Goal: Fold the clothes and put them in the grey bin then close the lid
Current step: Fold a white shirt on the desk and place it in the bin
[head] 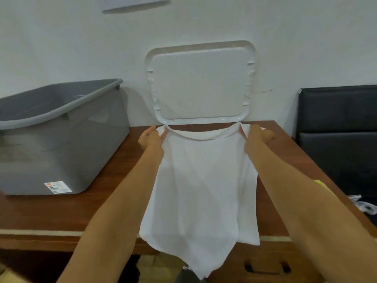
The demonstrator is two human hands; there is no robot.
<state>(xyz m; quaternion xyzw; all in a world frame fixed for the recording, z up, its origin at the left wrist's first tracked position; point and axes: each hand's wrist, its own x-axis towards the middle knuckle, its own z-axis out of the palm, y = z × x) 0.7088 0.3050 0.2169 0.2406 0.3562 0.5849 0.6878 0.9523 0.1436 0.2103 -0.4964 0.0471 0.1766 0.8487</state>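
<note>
A white garment hangs in the air over the brown table, stretched between both hands, its lower end dangling past the table's front edge. My left hand pinches its top left corner and my right hand pinches its top right corner. The grey bin stands open on the table's left side, away from both hands. Its white lid leans upright against the wall behind the garment.
A black padded seat stands to the right of the table. Something yellow and a crumpled light item lie at the table's right edge behind my right forearm. A drawer handle shows below the table front.
</note>
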